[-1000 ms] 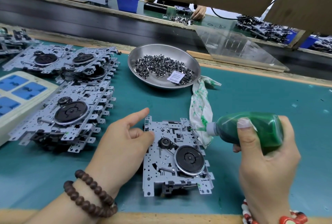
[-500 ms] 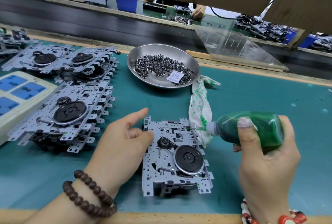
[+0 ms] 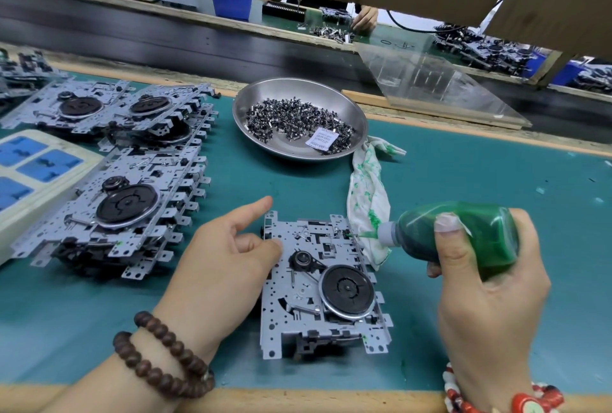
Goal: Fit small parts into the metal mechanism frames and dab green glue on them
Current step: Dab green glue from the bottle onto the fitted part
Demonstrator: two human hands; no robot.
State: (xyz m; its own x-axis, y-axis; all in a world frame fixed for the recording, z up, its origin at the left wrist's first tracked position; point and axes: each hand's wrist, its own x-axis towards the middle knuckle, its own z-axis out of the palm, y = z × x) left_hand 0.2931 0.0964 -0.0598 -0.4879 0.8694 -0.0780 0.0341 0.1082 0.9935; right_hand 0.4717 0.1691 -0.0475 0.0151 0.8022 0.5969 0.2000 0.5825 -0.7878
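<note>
The gluing step seems in hand: the right hand point(image 3: 480, 283) grips the soft green glue bottle point(image 3: 457, 233), nozzle touching the perforated grey metal mechanism frame point(image 3: 318, 283) at its far-right corner, while the left hand point(image 3: 225, 260) steadies the frame's left edge, forefinger out; next, a gentle squeeze.

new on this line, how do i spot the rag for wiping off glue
On the teal work mat, find the round steel bowl of small metal parts. The crumpled white cloth trails from its right rim toward the green glue bottle; only it carries green smears.
</note>
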